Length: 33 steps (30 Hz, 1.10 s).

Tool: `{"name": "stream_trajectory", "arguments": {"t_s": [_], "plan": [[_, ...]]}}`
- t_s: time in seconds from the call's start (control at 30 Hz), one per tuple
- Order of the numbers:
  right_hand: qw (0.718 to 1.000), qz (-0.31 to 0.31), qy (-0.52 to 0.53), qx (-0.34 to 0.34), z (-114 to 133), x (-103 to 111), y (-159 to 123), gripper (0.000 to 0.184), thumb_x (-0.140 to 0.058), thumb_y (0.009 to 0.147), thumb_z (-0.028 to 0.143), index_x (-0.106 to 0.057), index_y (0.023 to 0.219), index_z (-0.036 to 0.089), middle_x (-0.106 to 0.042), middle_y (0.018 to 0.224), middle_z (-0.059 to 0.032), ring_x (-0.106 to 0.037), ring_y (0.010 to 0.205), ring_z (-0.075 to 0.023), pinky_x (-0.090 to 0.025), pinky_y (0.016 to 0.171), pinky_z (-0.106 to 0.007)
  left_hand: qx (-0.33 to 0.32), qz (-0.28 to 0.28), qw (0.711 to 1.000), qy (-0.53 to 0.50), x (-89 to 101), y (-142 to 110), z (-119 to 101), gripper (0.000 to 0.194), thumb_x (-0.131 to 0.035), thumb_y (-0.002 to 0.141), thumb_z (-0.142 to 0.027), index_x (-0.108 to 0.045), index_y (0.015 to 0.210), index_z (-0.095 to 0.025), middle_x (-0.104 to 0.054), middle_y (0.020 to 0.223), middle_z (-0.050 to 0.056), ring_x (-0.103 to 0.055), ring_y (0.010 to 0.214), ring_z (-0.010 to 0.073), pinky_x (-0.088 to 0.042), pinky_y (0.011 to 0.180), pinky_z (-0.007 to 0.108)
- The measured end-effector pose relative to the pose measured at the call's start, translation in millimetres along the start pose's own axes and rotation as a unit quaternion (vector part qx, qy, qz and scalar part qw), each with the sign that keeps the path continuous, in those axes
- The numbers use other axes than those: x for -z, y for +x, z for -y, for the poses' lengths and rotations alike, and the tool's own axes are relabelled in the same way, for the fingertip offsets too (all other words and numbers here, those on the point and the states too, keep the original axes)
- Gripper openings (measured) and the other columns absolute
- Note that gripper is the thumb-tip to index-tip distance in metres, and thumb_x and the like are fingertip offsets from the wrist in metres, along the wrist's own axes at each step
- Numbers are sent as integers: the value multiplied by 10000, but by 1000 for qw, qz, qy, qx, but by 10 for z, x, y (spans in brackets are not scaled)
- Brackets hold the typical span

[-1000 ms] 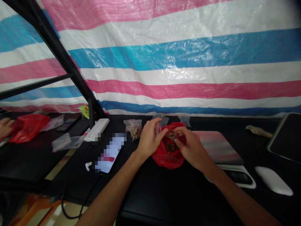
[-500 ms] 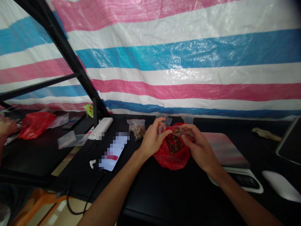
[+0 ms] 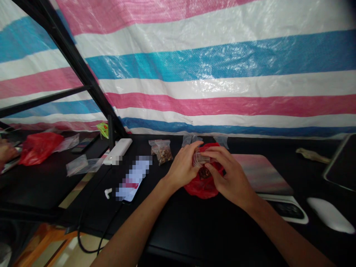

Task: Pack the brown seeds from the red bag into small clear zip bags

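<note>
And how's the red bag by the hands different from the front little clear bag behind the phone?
The red plastic bag looks bigger; the clear zip bag is smaller. The red bag is open, showing brown pieces inside; the clear bag shows its pieces through its see-through side. Both hold brown bits and rest on the black table.

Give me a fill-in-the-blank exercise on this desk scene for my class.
The bag beneath the left hand and right hand is coloured ____.
In the picture, the white earbud lies to the ____ of the phone.
The sheet behind the desk is patterned with pink, blue and white ____.
Missing words: red; left; stripes.
</note>
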State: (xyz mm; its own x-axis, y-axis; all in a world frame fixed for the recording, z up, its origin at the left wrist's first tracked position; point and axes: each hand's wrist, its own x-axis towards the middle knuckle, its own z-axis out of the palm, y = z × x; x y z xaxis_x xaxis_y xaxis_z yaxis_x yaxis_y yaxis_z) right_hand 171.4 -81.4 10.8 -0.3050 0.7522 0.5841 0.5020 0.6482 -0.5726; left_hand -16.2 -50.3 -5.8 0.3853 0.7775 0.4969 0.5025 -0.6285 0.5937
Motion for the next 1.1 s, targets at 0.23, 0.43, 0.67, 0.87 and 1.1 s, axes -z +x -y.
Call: {"name": "stream_trajectory", "arguments": {"t_s": [0.23, 0.43, 0.67, 0.87, 1.1], "plan": [[998, 36, -45, 33, -42, 25, -19, 332, -521, 1027, 218, -647, 1316, 321, -600, 1352, -79, -613, 1247, -239, -517, 1058, -411, 39, -2, 999, 34, -47, -3, 1, 593, -692, 880, -226, -438, 1415, -220, -667, 1327, 98, -642, 1178, 283, -479, 1022, 438], [995, 74, -66, -22, -72, 54, 4, 377, -602, 1009, 345, -592, 1385, 323, -651, 1292, -77, -664, 1161, -251, -556, 997, -424, 43, 22, 993, 108, -42, 3, -29, 249, -681, 895, -270, -574, 1111, -207, -695, 1081, 73, -639, 1024, 289, -463, 900, 422], [995, 41, -91, 13, -78, 27, -2, 408, -644, 976, 322, -587, 1380, 311, -666, 1334, -77, -647, 1208, -269, -530, 1026, -439, 10, 11, 996, 91, -32, 0, -21, 361, -699, 890, -293, -518, 1191, -204, -661, 1153, 94, -611, 1052, 298, -460, 906, 428], [990, 4, -133, -39, -89, 47, -6, 292, -689, 942, 416, -669, 1193, 267, -743, 950, -41, -702, 836, -244, -541, 779, -386, 18, -1, 997, 79, -21, -4, -76, 339, -662, 940, -323, -534, 1225, -191, -668, 1182, 105, -611, 1068, 292, -465, 915, 424], [995, 37, -97, 10, -94, 70, -17, 332, -542, 1023, 309, -614, 1346, 284, -712, 1217, -77, -687, 1085, -252, -545, 931, -399, -19, 35, 993, 112, -24, 0, -64, 319, -573, 1008, -363, -542, 1275, -191, -679, 1230, 114, -615, 1141, 306, -457, 950, 439]]}}
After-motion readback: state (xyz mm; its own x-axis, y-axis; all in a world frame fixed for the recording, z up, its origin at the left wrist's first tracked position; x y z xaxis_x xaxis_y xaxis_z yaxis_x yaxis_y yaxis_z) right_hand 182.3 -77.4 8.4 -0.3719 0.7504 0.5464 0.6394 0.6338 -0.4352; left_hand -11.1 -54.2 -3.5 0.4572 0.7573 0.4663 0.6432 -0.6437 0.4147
